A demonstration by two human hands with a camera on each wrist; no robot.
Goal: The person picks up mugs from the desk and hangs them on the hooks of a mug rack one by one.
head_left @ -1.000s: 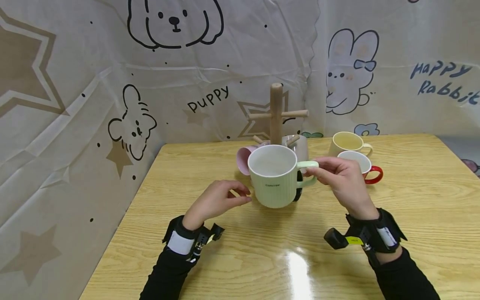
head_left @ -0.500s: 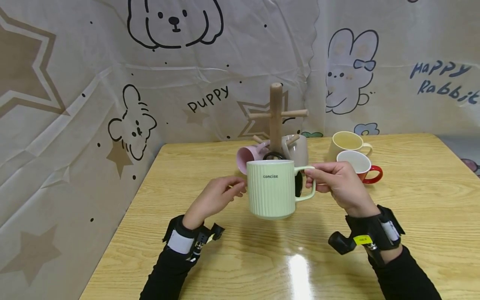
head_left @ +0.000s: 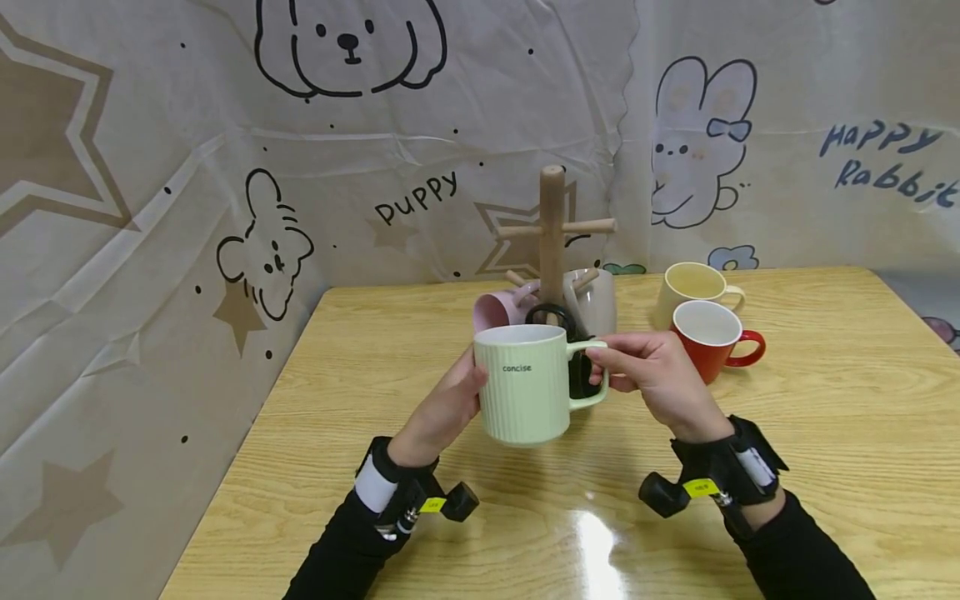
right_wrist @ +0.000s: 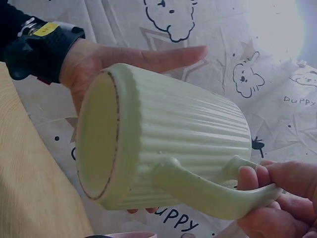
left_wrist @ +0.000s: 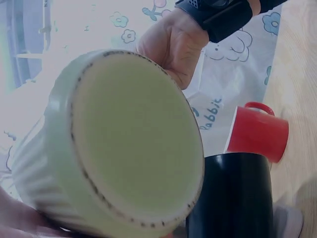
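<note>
A pale green ribbed mug (head_left: 523, 400), marked "concise", is held upright above the table. My right hand (head_left: 663, 379) pinches its handle. Against the mug's left side lies my left hand (head_left: 442, 417), the thumb at the near wall and the fingers mostly hidden behind. In the right wrist view the left thumb (right_wrist: 173, 58) stretches straight along the mug, and fingertips show past its lower edge. The left wrist view is filled largely by the mug's base (left_wrist: 138, 139).
Behind the mug stands a wooden mug tree (head_left: 552, 208) with bare upper pegs. A pink mug (head_left: 491, 312), a grey mug (head_left: 602, 300) and a black mug (left_wrist: 230, 193) are around its lower part. A red mug (head_left: 697, 354) and a yellow mug (head_left: 671, 304) stand at the right.
The mug has tipped from showing its inside to upright, then shifted slightly left. My left hand has come from beside the mug onto its left side; the right keeps the handle.
</note>
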